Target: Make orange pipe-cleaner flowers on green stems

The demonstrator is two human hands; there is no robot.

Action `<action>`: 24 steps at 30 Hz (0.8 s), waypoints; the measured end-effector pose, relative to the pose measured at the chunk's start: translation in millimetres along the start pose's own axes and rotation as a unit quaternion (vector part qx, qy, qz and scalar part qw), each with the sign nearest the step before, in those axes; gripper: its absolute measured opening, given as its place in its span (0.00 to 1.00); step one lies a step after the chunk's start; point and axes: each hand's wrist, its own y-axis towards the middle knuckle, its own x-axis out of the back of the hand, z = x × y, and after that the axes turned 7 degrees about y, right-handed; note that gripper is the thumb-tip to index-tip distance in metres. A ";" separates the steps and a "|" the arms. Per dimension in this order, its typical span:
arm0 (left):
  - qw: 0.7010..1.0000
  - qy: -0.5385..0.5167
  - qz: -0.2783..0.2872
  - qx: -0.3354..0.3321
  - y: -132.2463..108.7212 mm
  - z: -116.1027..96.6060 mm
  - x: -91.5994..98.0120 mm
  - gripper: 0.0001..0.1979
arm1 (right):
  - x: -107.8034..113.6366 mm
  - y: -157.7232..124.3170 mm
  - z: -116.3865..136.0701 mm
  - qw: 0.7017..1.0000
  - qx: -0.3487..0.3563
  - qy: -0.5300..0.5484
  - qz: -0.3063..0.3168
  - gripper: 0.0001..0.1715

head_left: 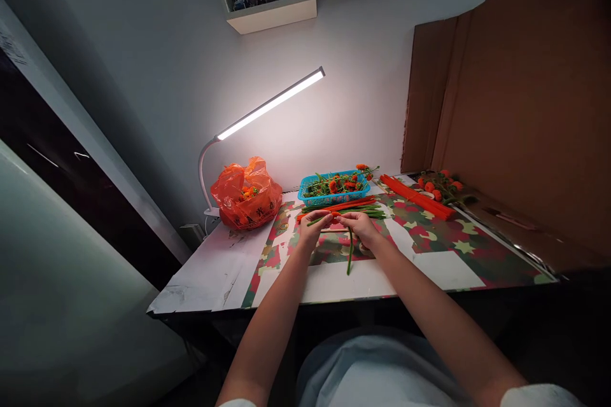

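Observation:
My left hand [310, 230] and my right hand [361, 227] meet over the middle of the table, fingertips pinched close together. Between them is a small orange chenille piece [336, 215]. One green chenille stem [350, 255] hangs down from my right fingertips, and a short green length pokes out by my left fingers. Whether these green parts are one bent stem I cannot tell. Just behind my hands lies a bundle of green chenille stems [377, 211] with orange chenille stems [353, 203] on top.
A blue basket [334, 198] of orange flowers with green stems stands at the back. Left of it sit an orange plastic bag [248, 206] and a lit lamp [272, 105]. More orange stems [417, 197] and flowers [436, 187] lie right, beside a cardboard panel [515, 114].

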 end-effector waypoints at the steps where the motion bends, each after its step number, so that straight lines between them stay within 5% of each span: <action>1: 1.000 -0.009 0.001 0.008 0.5 0.6 0.3 0.18 | 0.2 -0.1 0.6 1.000 -0.015 0.017 0.006 0.16; 7: 0.997 -0.054 0.010 0.046 3.3 3.7 0.9 0.18 | 2.8 2.4 -1.7 0.989 -0.095 0.102 0.040 0.13; 24: 0.984 -0.127 0.037 0.115 2.4 -1.2 1.5 0.19 | 6.1 5.7 -7.7 0.966 -0.165 0.183 0.079 0.11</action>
